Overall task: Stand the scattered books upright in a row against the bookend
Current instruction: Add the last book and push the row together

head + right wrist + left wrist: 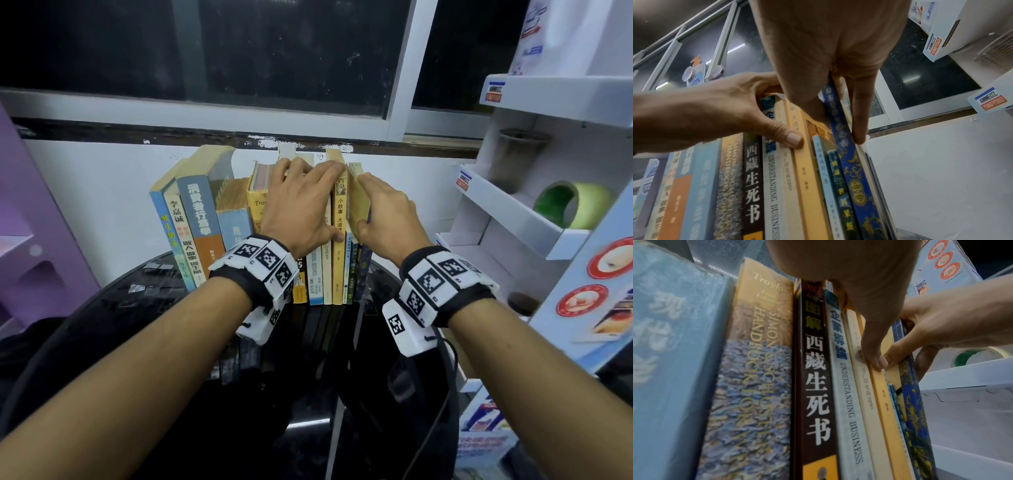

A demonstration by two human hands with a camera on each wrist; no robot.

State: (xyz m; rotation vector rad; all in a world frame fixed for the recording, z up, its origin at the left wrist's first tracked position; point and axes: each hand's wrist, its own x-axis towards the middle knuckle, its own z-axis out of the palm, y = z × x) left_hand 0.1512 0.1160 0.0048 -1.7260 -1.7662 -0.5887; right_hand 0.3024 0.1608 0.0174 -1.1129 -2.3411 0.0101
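A row of books (205,219) stands upright on the black table (137,308), backs toward the white wall. My left hand (322,202) lies over the middle books, fingers hooked over their tops, thumb (877,360) pressed on the yellow spine (807,170). My right hand (366,205) pinches the blue patterned book (851,162) at the row's right end, thumb on its left side and fingers on its right. That book stands against its neighbours, also seen in the left wrist view (914,410). I cannot make out a bookend.
A white cardboard display shelf (513,212) stands close on the right, holding a green tape roll (572,205) and a dark cup (520,150). A purple unit (20,222) sits at the left. Window frame runs above the books. Cables hang off my wrists.
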